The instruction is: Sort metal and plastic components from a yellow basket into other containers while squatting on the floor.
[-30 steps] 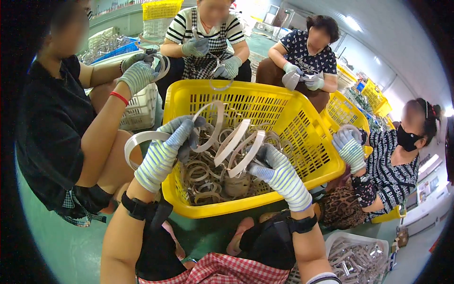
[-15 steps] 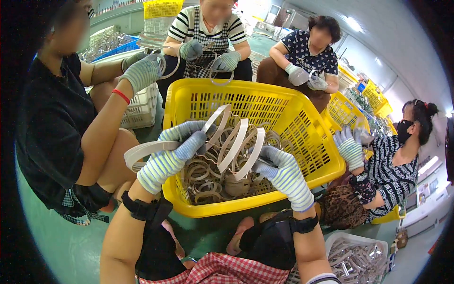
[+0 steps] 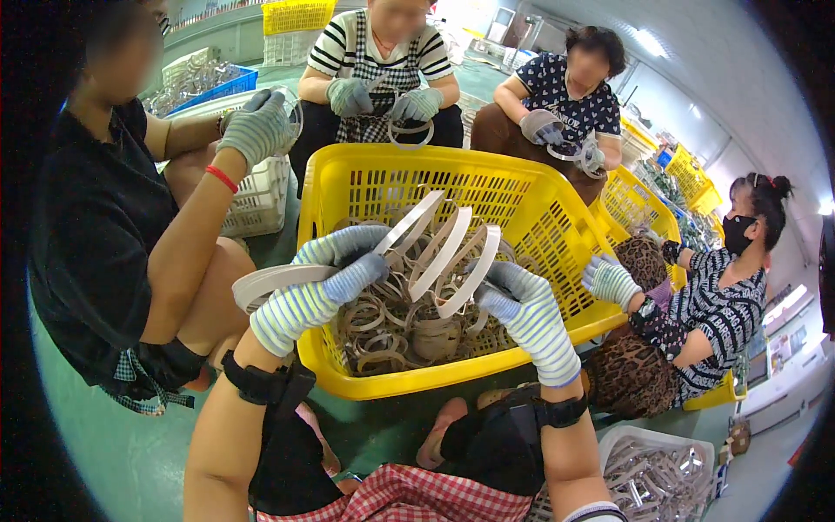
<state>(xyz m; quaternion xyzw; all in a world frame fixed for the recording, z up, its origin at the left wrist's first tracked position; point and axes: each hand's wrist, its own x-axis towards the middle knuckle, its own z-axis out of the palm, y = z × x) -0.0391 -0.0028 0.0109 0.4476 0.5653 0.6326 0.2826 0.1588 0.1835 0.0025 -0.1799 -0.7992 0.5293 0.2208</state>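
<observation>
My left hand (image 3: 329, 277), in a striped knit glove, is closed on a stack of pale metal band rings (image 3: 277, 277) that sticks out to its left. Between my two hands a few more band rings (image 3: 440, 252) fan out in a slanted row above the basket. The left fingers meet the near end of that row. At its other end my right hand (image 3: 529, 313), gloved alike, pinches the rightmost ring (image 3: 474, 277); its fingertips are partly hidden. Below lies the yellow basket (image 3: 470, 370), holding a heap of similar rings (image 3: 383, 326).
Co-workers sit around the basket: one at left (image 3: 96, 235), two at the far side, one at right (image 3: 704, 287) with a gloved hand (image 3: 611, 280) at the rim. A pale crate of metal parts (image 3: 657, 474) stands at lower right. White crates (image 3: 261, 204) stand behind left.
My hands have shifted slightly, and the row of rings has tilted and moved a little to the right. The right co-worker's gloved hand has come down to the basket's edge.
</observation>
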